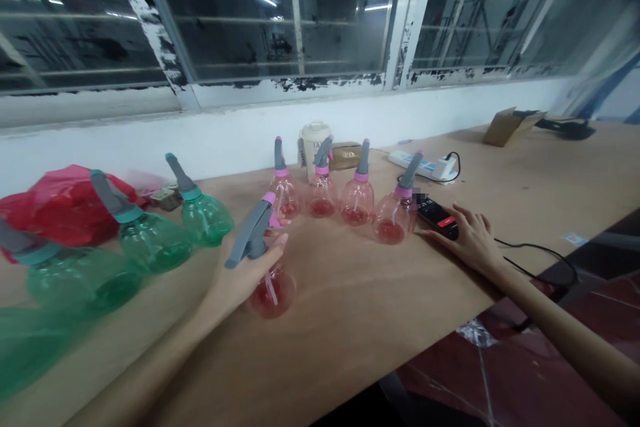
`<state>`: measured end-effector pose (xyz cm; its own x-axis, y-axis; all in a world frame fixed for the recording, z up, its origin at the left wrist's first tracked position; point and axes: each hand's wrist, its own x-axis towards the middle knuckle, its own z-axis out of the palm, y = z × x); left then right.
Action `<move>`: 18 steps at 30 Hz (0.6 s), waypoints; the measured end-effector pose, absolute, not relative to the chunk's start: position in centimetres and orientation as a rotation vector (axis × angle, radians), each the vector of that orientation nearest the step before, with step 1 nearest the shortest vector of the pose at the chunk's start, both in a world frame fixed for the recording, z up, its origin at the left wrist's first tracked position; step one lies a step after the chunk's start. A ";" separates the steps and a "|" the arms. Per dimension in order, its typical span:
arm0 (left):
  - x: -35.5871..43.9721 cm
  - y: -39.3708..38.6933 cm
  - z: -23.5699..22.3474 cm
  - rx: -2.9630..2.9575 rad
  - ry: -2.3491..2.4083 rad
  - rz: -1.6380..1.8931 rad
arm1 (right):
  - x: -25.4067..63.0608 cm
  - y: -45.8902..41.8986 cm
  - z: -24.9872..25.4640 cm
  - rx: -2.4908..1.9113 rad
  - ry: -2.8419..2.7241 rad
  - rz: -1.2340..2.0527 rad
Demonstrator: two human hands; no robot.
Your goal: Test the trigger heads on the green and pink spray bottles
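Observation:
My left hand [243, 273] is closed around the neck of a pink spray bottle [274, 295] with a grey trigger head. The bottle stands nearly upright at the middle of the table, with a little red liquid at its bottom. My right hand [475, 237] grips the near right end of a black phone [436, 215], thumb along one side and fingers on the other. The phone lies on the table with its screen lit and a red button showing. Beyond my hands, several more pink spray bottles [356, 200] stand in a row.
Several green spray bottles [155, 240] line the left, beside a red plastic bag [70, 203]. Behind the pink ones are a lidded cream container [316, 140] and a brown box [346, 155]. Farther right are a power strip [425, 165], a cardboard piece [510, 125] and a black cable [543, 250].

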<state>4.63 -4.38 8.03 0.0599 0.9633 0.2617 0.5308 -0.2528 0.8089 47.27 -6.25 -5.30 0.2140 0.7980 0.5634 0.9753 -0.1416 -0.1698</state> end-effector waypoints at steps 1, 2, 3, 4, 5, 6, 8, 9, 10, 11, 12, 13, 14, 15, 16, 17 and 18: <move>4.6 -4.4 8.0 1.848 1.474 1.099 | 47.3 -6.3 -5.3 -1.987 -1.637 -0.467; 4.7 -4.4 8.1 1.858 1.459 1.100 | 47.3 -6.3 -5.3 -1.980 -1.641 -0.466; 4.7 -4.4 8.1 1.864 1.448 1.106 | 47.3 -6.3 -5.4 -1.975 -1.643 -0.468; 4.7 -4.4 8.1 1.866 1.441 1.116 | 47.3 -6.3 -5.4 -1.970 -1.643 -0.472; 4.8 -4.5 8.1 1.867 1.441 1.131 | 47.4 -6.3 -5.5 -1.965 -1.644 -0.477; 4.8 -4.5 8.2 1.871 1.446 1.141 | 47.5 -6.3 -5.5 -1.961 -1.648 -0.481; 4.9 -4.7 8.3 1.874 1.457 1.137 | 47.6 -6.3 -5.6 -1.946 -1.650 -0.489; 4.9 -4.7 8.4 1.877 1.460 1.126 | 47.6 -6.3 -5.6 -1.937 -1.654 -0.487; 4.9 -4.7 8.4 1.880 1.467 1.106 | 47.7 -6.3 -5.5 -1.930 -1.661 -0.485; 4.9 -4.7 8.5 1.878 1.480 1.086 | 47.7 -6.4 -5.5 -1.924 -1.663 -0.486; 4.8 -4.7 8.5 1.867 1.493 1.075 | 47.6 -6.4 -5.5 -1.919 -1.659 -0.491; 4.8 -4.7 8.5 1.852 1.502 1.079 | 47.6 -6.5 -5.4 -1.916 -1.658 -0.496; 4.7 -4.7 8.4 1.835 1.504 1.091 | 47.6 -6.5 -5.4 -1.914 -1.657 -0.501; 4.6 -4.7 8.3 1.819 1.495 1.108 | 47.6 -6.5 -5.3 -1.915 -1.653 -0.507; 4.6 -4.7 8.1 1.806 1.479 1.122 | 47.6 -6.5 -5.2 -1.918 -1.654 -0.508; 4.5 -4.6 8.0 1.800 1.464 1.125 | 47.6 -6.6 -5.2 -1.923 -1.658 -0.503; 4.4 -4.6 7.8 1.803 1.455 1.112 | 47.6 -6.6 -5.1 -1.927 -1.669 -0.491</move>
<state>4.42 -4.62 7.82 0.0653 0.9653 0.2528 0.4970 -0.2511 0.8306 47.55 -6.56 -5.12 0.1668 0.7871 0.5938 0.9833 -0.0884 -0.1591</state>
